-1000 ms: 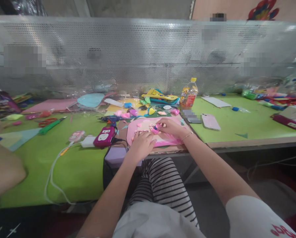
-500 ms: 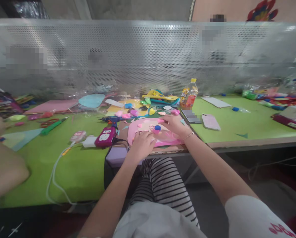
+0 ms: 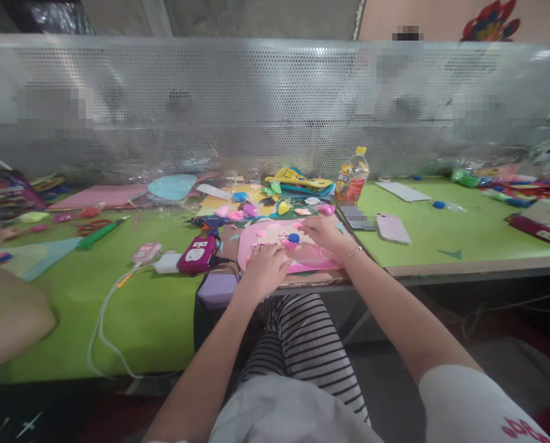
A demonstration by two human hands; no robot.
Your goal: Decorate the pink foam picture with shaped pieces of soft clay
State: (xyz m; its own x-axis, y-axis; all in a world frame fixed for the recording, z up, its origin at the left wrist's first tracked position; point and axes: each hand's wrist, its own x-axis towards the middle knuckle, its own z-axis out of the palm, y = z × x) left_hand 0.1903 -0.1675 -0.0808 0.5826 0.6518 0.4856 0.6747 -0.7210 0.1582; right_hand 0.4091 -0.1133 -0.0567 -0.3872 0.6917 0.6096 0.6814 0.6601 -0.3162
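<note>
A pink rounded sheet (image 3: 245, 242) lies on the table in front of me, with a pale middle and small pink lumps of modelling clay along its edge. My left hand (image 3: 266, 269) rests flat on its left part, fingers stretched out. At the upper right edge of the sheet, my right hand (image 3: 323, 235) is closed, its bent fingertips on a small pink clay piece (image 3: 299, 226) that they partly cover. A blue round lump (image 3: 294, 238) with pink beneath it sits between the hands, beside a tiny pale figure (image 3: 283, 236).
Left stand a magenta device (image 3: 196, 254) with cables, a glue gun (image 3: 208, 223) and a green cutter (image 3: 102, 234). Behind are clay lumps (image 3: 250, 210) and a bottle (image 3: 352, 176). Phones (image 3: 394, 228) lie right. Another person's arm (image 3: 11, 295) reaches in at left.
My right fingers have curled in more over the pink clay piece. My left hand stays in place. The other person's hand at the left has shifted slightly.
</note>
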